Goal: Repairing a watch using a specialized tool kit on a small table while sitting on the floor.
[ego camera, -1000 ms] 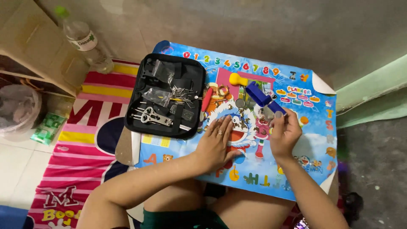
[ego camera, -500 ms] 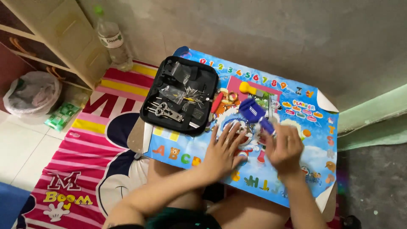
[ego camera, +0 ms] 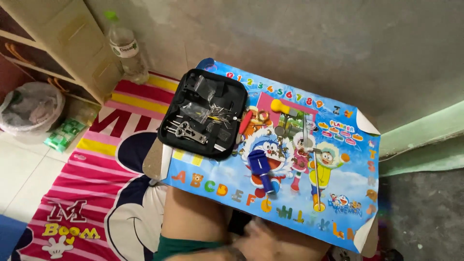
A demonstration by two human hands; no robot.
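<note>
Blurring at the bottom edge, one hand (ego camera: 258, 241); grip unreadable; blue tool (ego camera: 261, 170) lies just beyond it on the table (ego camera: 203, 186)

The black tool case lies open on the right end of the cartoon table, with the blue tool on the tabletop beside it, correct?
Not quite. The head view shows the black tool case lying open on the left end of the cartoon table, not the right. The blue tool does lie on the tabletop beside it, to its right and nearer the person.
</note>
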